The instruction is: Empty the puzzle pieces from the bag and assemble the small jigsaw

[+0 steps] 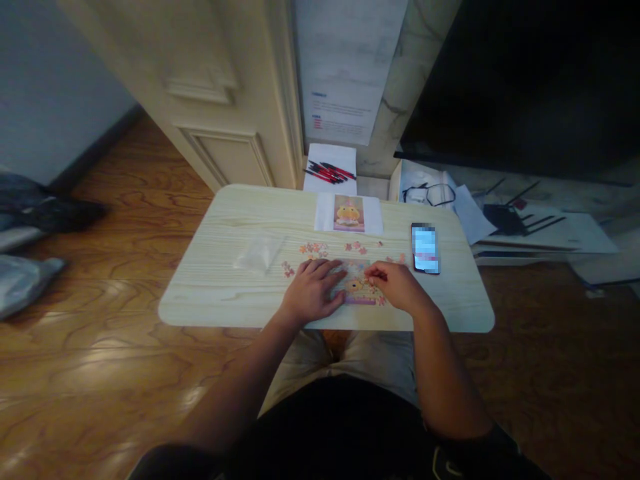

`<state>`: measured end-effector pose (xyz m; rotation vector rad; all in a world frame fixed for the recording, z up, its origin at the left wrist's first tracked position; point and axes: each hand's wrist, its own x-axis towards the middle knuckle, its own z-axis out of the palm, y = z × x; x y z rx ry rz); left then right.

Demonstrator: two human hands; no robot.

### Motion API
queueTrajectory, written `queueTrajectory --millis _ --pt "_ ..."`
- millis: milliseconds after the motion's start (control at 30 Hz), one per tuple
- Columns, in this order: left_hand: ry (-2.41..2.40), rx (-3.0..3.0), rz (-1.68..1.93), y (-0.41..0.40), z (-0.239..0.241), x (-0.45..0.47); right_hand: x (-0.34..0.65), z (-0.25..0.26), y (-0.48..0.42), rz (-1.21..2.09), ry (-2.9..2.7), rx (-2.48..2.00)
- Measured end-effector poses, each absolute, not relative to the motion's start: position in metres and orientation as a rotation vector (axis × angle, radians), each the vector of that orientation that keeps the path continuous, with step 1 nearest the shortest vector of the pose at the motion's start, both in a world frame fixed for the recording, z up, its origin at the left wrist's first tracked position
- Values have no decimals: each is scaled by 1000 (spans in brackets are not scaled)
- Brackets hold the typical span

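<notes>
A partly assembled jigsaw puzzle [354,288] with a yellow figure lies near the front edge of the small table. My left hand [314,288] rests flat at its left side, fingers spread and partly covering it. Over the puzzle's right part, my right hand [393,281] has its thumb and fingertips pinched together; what is between them is too small to make out. Loose puzzle pieces [313,249] lie beyond the left hand, with more pieces [356,248] behind the puzzle. A printed picture [349,213] of a yellow figure lies on white paper at the table's far edge.
On the pale wooden table [210,267] are a clear plastic bag [261,253] at left and a lit phone [425,249] at right. Past the far edge, red and black pens [330,172] sit on white paper. A router [505,220] stands on a low shelf at right.
</notes>
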<state>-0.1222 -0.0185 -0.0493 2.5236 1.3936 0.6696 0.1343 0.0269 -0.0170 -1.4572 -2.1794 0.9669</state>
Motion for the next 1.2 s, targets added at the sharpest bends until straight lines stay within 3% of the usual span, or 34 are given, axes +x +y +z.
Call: queueTrajectory --millis 200,533,967,1200 --pt "1092 2643 675 -22 -50 -127 163 -11 -2 1012 -2156 -1517" --pt "1219 2612 633 -20 -48 -122 219 -17 -19 912 -2138 -1707" --pt "1131 2632 645 -24 -39 -69 182 -18 -17 882 -2272 -1420" --pt "1078 2615 674 -39 -41 -55 199 -22 -13 689 -2221 -1474"
